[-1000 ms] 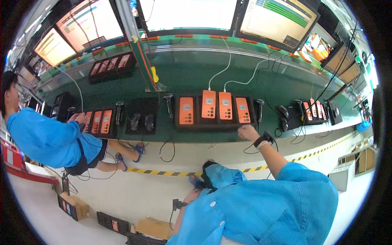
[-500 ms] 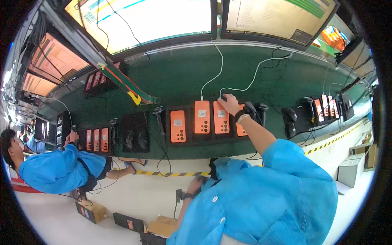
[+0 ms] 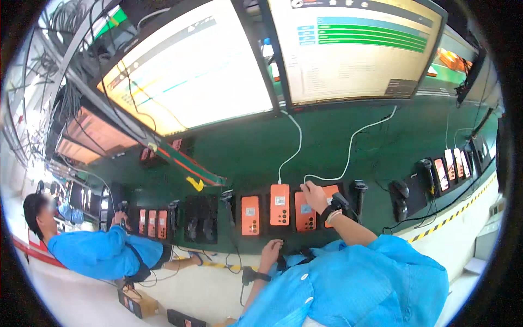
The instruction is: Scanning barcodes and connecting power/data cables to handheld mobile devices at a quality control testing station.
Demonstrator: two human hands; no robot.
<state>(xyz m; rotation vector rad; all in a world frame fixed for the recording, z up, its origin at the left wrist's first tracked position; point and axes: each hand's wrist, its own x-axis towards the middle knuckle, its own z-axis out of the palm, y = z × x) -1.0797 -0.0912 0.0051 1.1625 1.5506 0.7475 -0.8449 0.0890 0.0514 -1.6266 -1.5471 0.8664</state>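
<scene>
In front of me, several orange phones lie back up in a row on black mats. My right hand is at the top end of one orange phone, its fingers closed on the end of a white charging cable. Those fingers hide the plug, so I cannot tell whether it sits in the port. To its left, another orange phone has a second white cable plugged into its top. My left hand rests near the table's front edge, fingers loosely bent, with nothing visible in it.
Two monitors stand behind the green table. Handheld scanners flank the phones, with an orange phone at the row's left. Black mice sit to the right. A person in blue works at the left.
My left hand has come up from below to the table's front edge. My right hand stays at the same phone's top end. The view has tilted up, showing more of the monitors.
</scene>
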